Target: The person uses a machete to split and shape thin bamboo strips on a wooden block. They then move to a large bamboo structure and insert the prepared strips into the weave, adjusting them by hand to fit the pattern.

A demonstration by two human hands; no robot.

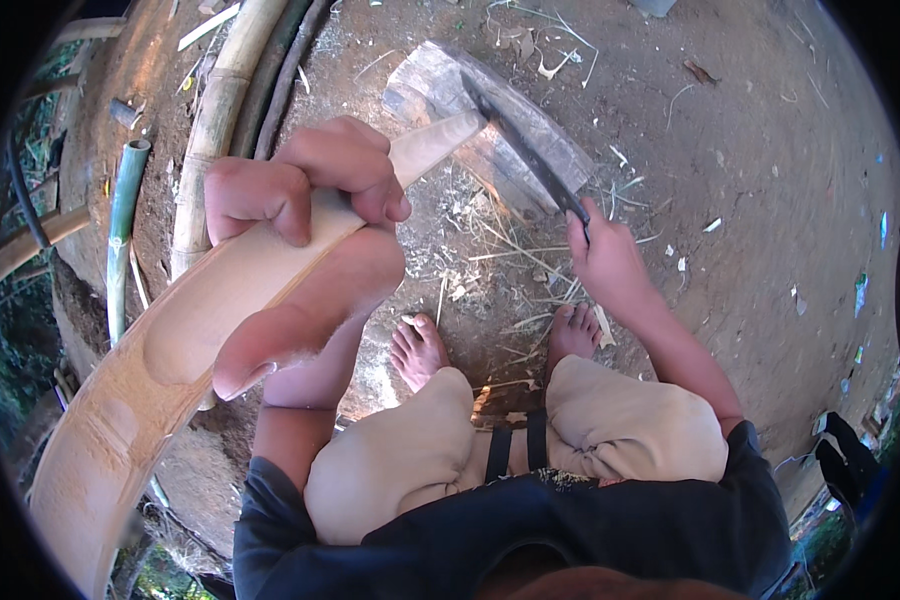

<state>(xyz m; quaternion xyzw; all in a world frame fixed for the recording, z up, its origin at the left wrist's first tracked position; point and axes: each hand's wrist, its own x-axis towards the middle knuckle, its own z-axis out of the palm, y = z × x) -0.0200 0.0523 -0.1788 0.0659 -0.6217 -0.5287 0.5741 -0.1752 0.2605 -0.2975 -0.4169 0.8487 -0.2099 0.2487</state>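
My left hand (315, 310) is closed round a long, pale carved piece of wood (185, 325) with a shallow hollow in its face. The wide end of this piece comes close at the lower left, and its narrow end points away toward a weathered wood block (420, 88) on the ground. In my right hand (610, 262) is the handle of a long knife with a dark blade (530, 158). The blade slants across above the block, beside the tip of the carved piece; whether they touch I cannot tell.
Bamboo poles (220, 120) and a green bamboo length (125, 230) lie on the left. Wood shavings (510, 250) litter the dirt floor (760, 200) round the block. My bare feet (420, 350) are just on the near side of it. Small scraps lie along the right.
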